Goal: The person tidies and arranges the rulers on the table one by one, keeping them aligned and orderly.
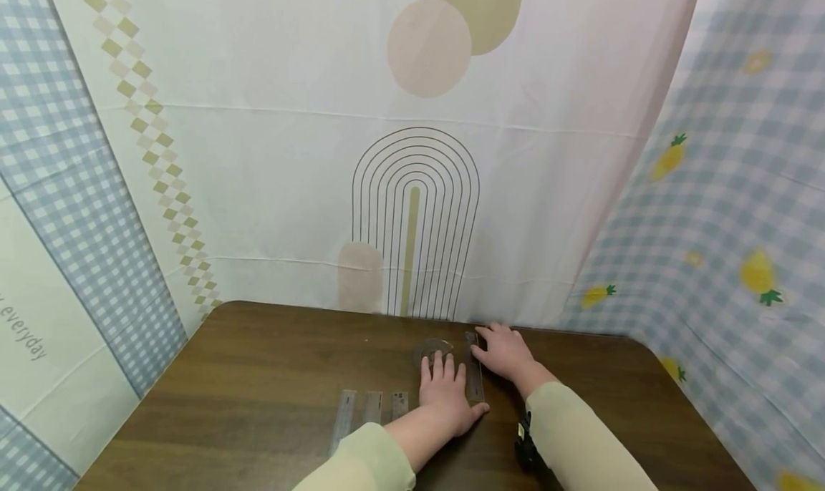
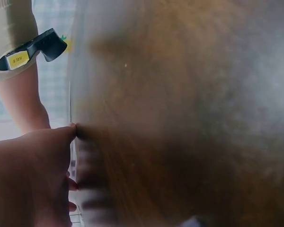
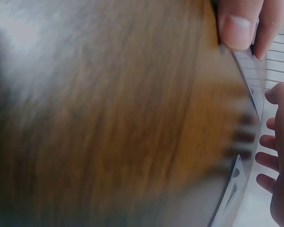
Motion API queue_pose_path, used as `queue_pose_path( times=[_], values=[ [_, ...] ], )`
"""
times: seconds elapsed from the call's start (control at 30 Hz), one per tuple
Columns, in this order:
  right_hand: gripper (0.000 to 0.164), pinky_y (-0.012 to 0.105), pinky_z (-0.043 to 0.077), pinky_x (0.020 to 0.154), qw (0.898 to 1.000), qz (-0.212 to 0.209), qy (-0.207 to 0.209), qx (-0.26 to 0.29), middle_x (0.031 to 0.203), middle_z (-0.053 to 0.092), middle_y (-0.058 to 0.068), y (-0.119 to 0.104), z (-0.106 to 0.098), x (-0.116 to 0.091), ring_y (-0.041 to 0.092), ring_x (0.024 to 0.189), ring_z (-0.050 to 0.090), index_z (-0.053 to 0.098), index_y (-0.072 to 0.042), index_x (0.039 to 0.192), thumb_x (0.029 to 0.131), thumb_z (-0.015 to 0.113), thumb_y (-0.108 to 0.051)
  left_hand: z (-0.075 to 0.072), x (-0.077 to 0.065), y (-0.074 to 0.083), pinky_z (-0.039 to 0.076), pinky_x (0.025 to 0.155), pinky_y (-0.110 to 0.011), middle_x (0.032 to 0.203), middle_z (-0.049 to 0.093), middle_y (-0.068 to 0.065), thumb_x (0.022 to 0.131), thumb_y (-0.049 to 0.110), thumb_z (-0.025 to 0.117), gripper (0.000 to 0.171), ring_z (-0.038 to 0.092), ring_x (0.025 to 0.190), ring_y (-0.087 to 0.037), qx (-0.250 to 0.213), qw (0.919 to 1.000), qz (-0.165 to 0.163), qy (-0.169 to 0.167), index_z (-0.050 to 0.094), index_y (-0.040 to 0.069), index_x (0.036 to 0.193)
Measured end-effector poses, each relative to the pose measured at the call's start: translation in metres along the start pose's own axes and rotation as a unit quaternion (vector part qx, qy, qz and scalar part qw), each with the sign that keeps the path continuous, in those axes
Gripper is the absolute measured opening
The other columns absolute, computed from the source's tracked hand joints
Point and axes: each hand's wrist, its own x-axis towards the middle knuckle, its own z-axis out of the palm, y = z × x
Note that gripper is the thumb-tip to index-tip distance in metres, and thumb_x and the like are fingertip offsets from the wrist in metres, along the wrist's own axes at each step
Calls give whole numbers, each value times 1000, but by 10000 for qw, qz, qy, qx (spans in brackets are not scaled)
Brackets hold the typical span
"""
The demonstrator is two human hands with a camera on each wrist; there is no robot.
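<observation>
My left hand [image 1: 445, 394] is spread with straight fingers, its fingertips over the near edge of a clear protractor [image 1: 423, 348]. Its thumb points right, close to the lower end of a clear ruler [image 1: 475, 380]. At that ruler's far end, my right hand [image 1: 505, 351] pinches it between thumb and fingers. The right wrist view shows the thumb [image 3: 236, 30] close beside a finger, with the ruler's transparent edge [image 3: 248, 82] running out from under them. Left of the left forearm lie three more clear rulers side by side: one longer ruler [image 1: 344, 416], a second [image 1: 374, 405] and a third [image 1: 399, 404].
Everything lies on a brown wood-grain table [image 1: 271, 362] with rounded far corners. A printed cloth [image 1: 277, 190] hangs right behind its far edge, and a checked cloth [image 1: 722, 212] hangs along the right side. A black strap device [image 1: 525, 444] is on the right wrist.
</observation>
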Motion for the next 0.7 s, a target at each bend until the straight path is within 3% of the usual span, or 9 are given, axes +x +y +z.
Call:
queue_pose_path(
  times=[0.2,0.7],
  values=[
    [57,60,36,102,9999,-70,3,-113,139,52,20,1,6,4,42,129,47,55,-6,140,96,59,-41,-3,-1,0,8,119,-54,164,22,-2,87,83,32,88,11,152,-28,14,10000,9,-12,33,30,156],
    [56,61,33,104,9999,17,-128,-87,140,50,20,0,4,5,42,129,45,57,-8,140,96,57,-43,5,10,4,6,119,-54,165,18,-1,87,84,28,86,8,152,-29,112,9999,-54,62,29,35,157]
  ],
)
